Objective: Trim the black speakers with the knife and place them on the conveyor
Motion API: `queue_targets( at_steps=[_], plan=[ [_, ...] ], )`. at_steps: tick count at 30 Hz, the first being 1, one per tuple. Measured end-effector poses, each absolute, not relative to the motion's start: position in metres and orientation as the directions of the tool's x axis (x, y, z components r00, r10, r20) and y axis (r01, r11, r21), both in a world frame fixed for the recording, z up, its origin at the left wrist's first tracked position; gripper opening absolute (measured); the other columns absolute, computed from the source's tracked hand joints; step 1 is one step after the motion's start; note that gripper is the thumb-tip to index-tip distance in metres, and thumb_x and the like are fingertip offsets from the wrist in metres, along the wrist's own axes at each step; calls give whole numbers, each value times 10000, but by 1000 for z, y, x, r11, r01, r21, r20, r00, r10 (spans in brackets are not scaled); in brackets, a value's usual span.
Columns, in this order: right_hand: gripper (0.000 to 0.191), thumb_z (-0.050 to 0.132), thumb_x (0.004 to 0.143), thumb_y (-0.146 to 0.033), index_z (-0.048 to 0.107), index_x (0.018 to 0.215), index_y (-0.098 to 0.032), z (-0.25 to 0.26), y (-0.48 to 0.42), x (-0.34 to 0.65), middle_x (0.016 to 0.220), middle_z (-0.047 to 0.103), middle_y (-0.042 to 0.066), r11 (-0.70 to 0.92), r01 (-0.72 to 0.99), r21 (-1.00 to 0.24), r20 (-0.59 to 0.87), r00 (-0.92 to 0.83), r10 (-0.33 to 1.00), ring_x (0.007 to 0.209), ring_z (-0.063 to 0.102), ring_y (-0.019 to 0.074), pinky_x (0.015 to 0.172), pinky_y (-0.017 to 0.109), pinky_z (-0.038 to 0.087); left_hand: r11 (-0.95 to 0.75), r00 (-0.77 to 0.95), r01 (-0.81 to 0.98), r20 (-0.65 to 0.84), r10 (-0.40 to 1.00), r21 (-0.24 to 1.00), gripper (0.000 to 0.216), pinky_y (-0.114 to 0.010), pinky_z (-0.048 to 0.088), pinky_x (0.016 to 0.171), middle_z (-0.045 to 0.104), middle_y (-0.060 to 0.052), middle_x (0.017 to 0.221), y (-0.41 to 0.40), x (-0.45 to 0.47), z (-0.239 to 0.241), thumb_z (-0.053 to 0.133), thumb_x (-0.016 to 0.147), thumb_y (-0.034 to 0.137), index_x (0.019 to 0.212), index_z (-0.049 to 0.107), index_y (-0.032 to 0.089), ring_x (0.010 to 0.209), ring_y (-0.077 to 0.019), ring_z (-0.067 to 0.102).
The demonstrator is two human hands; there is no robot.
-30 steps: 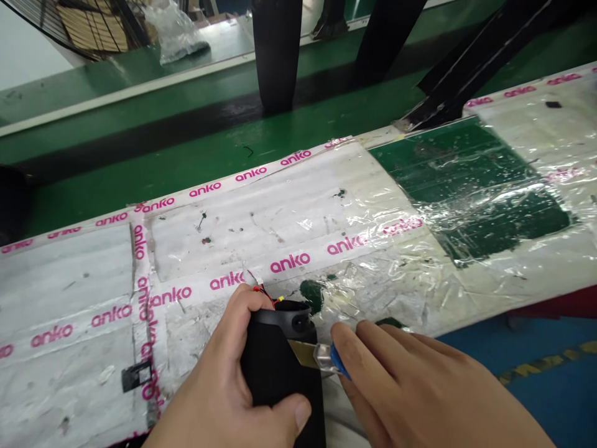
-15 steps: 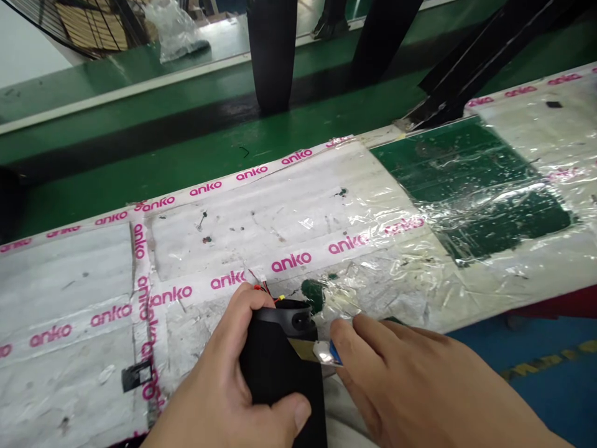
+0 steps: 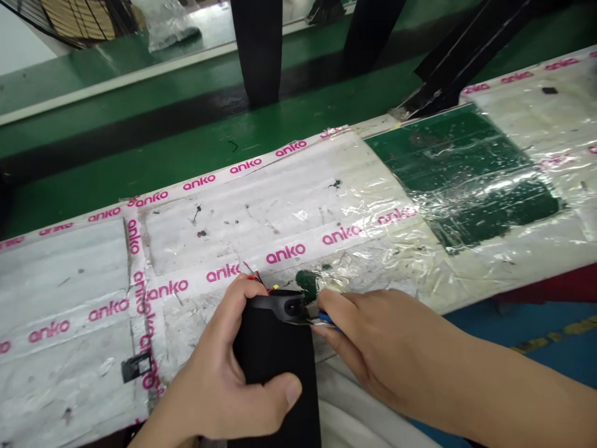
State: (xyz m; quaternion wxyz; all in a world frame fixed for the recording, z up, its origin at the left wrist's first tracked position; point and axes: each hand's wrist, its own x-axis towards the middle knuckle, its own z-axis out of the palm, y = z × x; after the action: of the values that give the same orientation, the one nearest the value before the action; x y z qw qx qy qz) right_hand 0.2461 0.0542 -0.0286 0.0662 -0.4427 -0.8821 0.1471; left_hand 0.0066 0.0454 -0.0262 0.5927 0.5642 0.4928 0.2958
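Note:
My left hand point(image 3: 237, 367) is wrapped round a black fabric-covered case point(image 3: 277, 354), thumb across its front and fingers over the top left edge. A black plastic collar point(image 3: 284, 308) with a round dark hole caps the case, and thin red, black and yellow wires point(image 3: 262, 283) stick out behind it. My right hand point(image 3: 373, 336) is closed on a blue-handled utility knife point(image 3: 326, 318). The knife's tip meets the right side of the collar, where the collar joins the fabric. Most of the handle is hidden inside my fingers.
White sheeting with pink-lettered tape point(image 3: 285, 252) covers the bench ledge. A small black plastic piece point(image 3: 137, 367) lies at left. Behind runs a green surface point(image 3: 186, 149) with black upright parts point(image 3: 259, 56). A clear plastic bag point(image 3: 168, 25) sits at the back left.
The knife has moved up from the fabric front to the collar's edge, and its blade is now less visible. The view has shifted slightly; my left hand keeps its hold.

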Motion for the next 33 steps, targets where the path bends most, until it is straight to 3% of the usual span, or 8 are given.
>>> queue_targets(
  at_steps=[5,11,14,17,20,25,28,33],
  plan=[
    [141,520,918,-126,475,927,-260,-14,61,250,629,578,-44,610,734,-298,-7,-641,768,417,550,209,467,327,180,149,360,233,-227,905,961,557,-245,499,643,623,1,1037,43,7,-27,777,770,199,1235,493,309,822,-184,602],
    [193,410,1089,-283,503,922,-263,0,63,285,637,599,-32,444,740,-505,22,-503,864,481,606,195,444,325,358,108,317,167,-157,935,980,560,-263,490,746,600,11,1064,39,2,-33,812,750,261,1210,494,304,878,-178,563],
    [249,471,1089,-437,538,911,-276,2,56,286,634,601,-32,161,694,-702,-133,-350,927,508,596,185,453,304,416,120,247,257,-185,951,959,535,-285,503,760,612,6,1060,33,7,-27,809,765,303,1195,491,304,892,-198,588],
    [320,754,905,-533,611,1046,-283,-2,38,260,855,707,13,-260,350,-900,-365,-278,889,752,711,229,627,324,585,158,67,506,-222,973,848,463,-365,544,775,633,-31,1065,29,21,-10,770,842,372,1217,509,295,923,-259,633],
    [536,894,737,-521,607,1135,-302,-12,21,233,961,725,18,-513,6,-859,-484,-339,807,874,731,265,713,371,621,1,121,690,-117,986,724,452,-532,571,915,678,-97,1136,34,30,8,762,850,412,1242,594,262,1052,-363,658],
    [557,880,745,-623,574,1054,-274,-31,13,244,794,575,-33,-494,98,-864,-500,-47,865,717,581,192,676,340,536,-65,264,633,-136,955,771,798,-537,551,1098,598,-109,1507,41,15,8,860,789,368,1505,510,338,1341,-410,599],
    [569,846,773,-690,572,1056,-280,-35,15,259,786,504,-48,-510,24,-860,-510,7,860,696,503,174,632,318,471,100,189,537,-235,953,838,830,-533,553,1101,565,-83,1558,36,7,-8,888,805,441,1530,484,405,1426,-420,543],
    [602,857,734,-730,577,1006,-273,-35,18,258,759,514,-52,-513,19,-858,-512,11,859,676,473,169,641,325,455,335,38,309,-364,931,890,957,-551,548,1086,566,-120,1507,27,13,-27,924,742,581,1551,449,391,1446,-434,517]
  ],
)
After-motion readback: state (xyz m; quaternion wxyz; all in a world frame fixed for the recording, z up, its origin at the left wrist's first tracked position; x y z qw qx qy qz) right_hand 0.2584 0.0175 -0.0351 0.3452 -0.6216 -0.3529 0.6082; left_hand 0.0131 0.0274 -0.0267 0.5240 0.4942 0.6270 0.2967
